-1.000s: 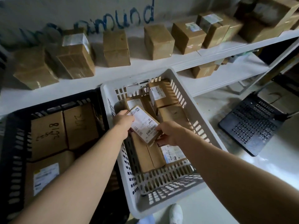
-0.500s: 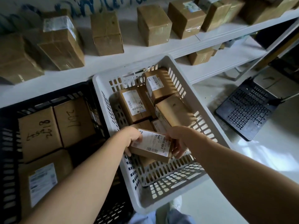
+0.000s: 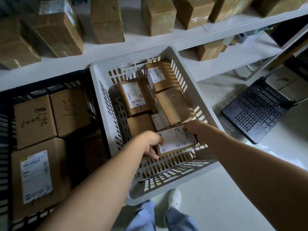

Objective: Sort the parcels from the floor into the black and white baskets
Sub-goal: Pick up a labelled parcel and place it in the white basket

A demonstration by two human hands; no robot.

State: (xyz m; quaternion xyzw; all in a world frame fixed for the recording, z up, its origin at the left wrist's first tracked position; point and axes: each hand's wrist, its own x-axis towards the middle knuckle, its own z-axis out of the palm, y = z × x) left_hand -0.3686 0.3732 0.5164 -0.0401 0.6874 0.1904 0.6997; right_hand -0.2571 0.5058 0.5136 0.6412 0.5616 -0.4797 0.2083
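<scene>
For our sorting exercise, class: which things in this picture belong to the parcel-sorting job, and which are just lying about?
Part of the job: labelled parcel, left hand and right hand holding it, white basket, black basket.
Just lying about: boxes on the white shelf, black perforated panel on the floor.

White basket (image 3: 116, 64): plain white, slotted walls. Black basket (image 3: 8, 105), 9 o'clock: black, same slot pattern. Parcel (image 3: 176, 140), 6 o'clock in white basket: brown card, white label, black barcodes and print. Box (image 3: 70, 112) in black basket: brown, black handwritten digits. Shelf (image 3: 150, 47), 12 o'clock: white. Panel (image 3: 256, 110), 3 o'clock: dark, possibly blue-grey, dotted with perforations. Floor (image 3: 216, 205): pale greenish white. Shoe (image 3: 175, 197): white. Trousers (image 3: 143, 214): light blue.
</scene>
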